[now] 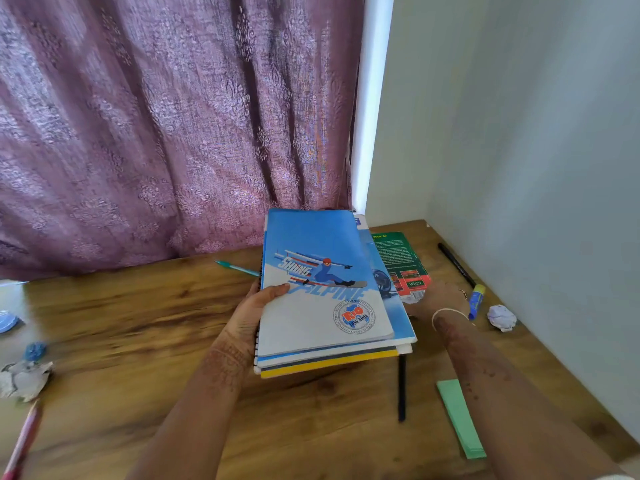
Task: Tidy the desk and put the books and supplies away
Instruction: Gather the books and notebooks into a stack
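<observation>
A stack of notebooks (325, 306) is held above the wooden desk (138, 323), topped by a blue and white one with a skier on its cover. My left hand (256, 310) grips the stack's left edge, thumb on the top cover. My right hand (440, 299) reaches to the near corner of a green book (398, 258) that lies flat on the desk behind the stack. The stack hides its fingers, so I cannot tell whether they hold anything.
On the right lie a black pen (457, 265), a blue glue stick (477, 301), a crumpled paper ball (502, 317), a green paper strip (460, 417) and another black pen (401, 389). A teal pen (235, 268) lies by the curtain. Crumpled paper (24, 379) and a pink pencil (24, 441) sit left.
</observation>
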